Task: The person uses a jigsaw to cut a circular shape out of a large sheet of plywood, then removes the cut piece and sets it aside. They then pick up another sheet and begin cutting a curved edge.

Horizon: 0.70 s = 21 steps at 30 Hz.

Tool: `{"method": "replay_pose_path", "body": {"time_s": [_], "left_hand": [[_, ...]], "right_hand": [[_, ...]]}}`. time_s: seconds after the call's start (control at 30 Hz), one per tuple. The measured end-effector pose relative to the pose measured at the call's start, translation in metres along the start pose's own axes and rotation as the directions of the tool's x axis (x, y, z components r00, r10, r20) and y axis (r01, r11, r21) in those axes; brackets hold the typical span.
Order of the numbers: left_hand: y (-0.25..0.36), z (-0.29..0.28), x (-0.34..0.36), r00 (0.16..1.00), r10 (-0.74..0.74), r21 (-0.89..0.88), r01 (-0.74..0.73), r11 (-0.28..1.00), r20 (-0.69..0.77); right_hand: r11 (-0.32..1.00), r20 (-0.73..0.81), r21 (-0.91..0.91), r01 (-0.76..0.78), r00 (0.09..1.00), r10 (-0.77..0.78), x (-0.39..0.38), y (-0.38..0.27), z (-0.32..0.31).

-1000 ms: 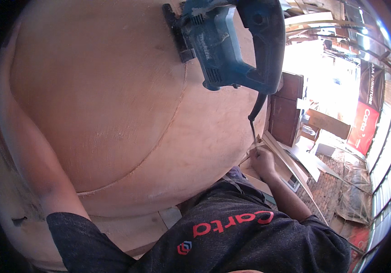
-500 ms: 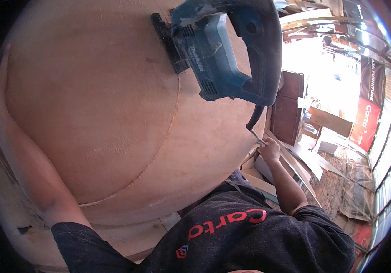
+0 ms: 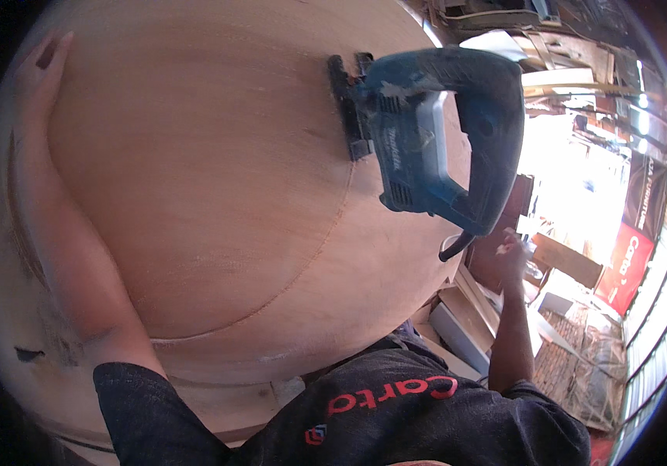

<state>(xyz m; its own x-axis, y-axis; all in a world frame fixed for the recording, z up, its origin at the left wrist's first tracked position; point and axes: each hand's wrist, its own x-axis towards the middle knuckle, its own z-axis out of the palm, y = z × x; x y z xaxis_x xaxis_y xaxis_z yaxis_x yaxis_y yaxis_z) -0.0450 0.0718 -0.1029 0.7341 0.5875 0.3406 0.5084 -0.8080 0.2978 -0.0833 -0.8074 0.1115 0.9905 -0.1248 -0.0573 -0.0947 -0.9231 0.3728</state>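
Note:
A blue-and-black jigsaw (image 3: pixel 415 147) stands on a large pale plywood sheet (image 3: pixel 209 194), its base plate flat on the wood. Behind the blade, a curved saw cut (image 3: pixel 326 245) runs back through the sheet toward the lower left. Neither hand is on the tool. My left hand (image 3: pixel 42 70) lies at the far left of the sheet, fingers apart and holding nothing. My right hand (image 3: pixel 512 252) is raised beyond the sheet's right edge, near the jigsaw's black power cord (image 3: pixel 458 246). Its fingers are blurred, and any hold on the cord cannot be made out.
Wood offcuts (image 3: pixel 462 334) lie on the floor at the right, beside a brown board (image 3: pixel 566 260). Farther off hangs a red banner (image 3: pixel 627 268). Timber and scraps (image 3: pixel 559 78) are piled at the upper right. A dark notch (image 3: pixel 29 355) marks the wood at lower left.
My right hand, earlier gripping the cord, has moved away to the right. The sheet and jigsaw appear shifted right and down in the view. More of my left hand shows.

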Motion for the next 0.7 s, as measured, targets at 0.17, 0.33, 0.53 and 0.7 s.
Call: {"method": "replay_pose_path", "body": {"time_s": [0.17, 0.33, 0.53, 0.7], "left_hand": [[0.010, -0.010, -0.012, 0.999, 0.017, -0.164, -0.025, 0.986, -0.050], [0.025, -0.018, -0.013, 0.999, -0.024, -0.160, 0.020, 0.987, -0.023], [0.033, -0.023, -0.007, 0.999, 0.011, -0.285, -0.023, 0.958, -0.045], [0.025, -0.028, -0.011, 0.993, 0.035, -0.281, -0.065, 0.958, -0.112]], "right_hand": [[0.605, -0.064, 0.767, 0.214, 0.963, -0.260, 0.043, -0.183, -0.148], [0.429, 0.103, 0.898, 0.100, 0.899, -0.426, 0.037, -0.318, -0.207], [0.476, 0.356, 0.859, -0.188, 0.887, -0.293, 0.049, -0.350, -0.222], [0.496, 0.364, 0.855, -0.155, 0.860, -0.358, 0.054, -0.361, -0.219]]}}
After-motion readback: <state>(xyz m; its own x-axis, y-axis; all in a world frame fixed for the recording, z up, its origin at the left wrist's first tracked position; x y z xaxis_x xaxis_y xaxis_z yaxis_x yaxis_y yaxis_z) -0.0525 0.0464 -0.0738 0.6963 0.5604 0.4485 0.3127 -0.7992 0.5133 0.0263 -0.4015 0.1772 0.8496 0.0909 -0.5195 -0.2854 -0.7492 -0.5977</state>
